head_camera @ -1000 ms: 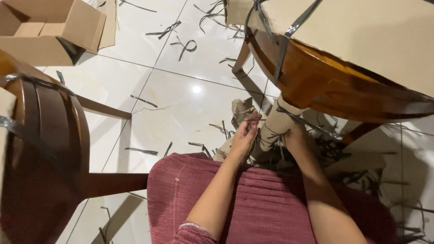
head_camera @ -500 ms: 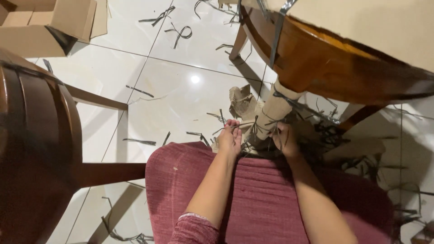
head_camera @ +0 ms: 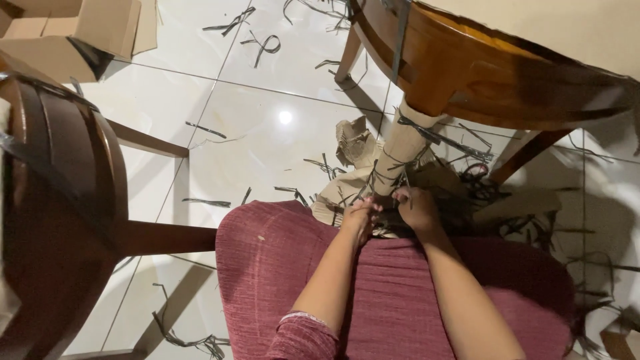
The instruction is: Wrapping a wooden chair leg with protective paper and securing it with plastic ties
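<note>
My left hand (head_camera: 361,217) and my right hand (head_camera: 417,207) meet at the foot of a table leg wrapped in cardboard (head_camera: 400,145). Both have their fingers curled around a black plastic strap (head_camera: 387,200) that runs round the bottom of the wrapping. The fingertips nearly touch each other. My forearms reach out over a red ribbed seat cushion (head_camera: 280,267). More black straps (head_camera: 447,139) cross the wrapped leg higher up. The strap's ends are hidden under my hands.
A round brown wooden table (head_camera: 480,73) overhangs the leg at the upper right. A dark wooden chair back (head_camera: 60,200) stands at the left. Torn cardboard (head_camera: 353,143) and cut strap pieces (head_camera: 263,43) litter the white tiled floor. An open cardboard box (head_camera: 73,33) sits at the top left.
Both hands have drawn back from the leg toward the cushion's edge and come closer together. The view has shifted slightly.
</note>
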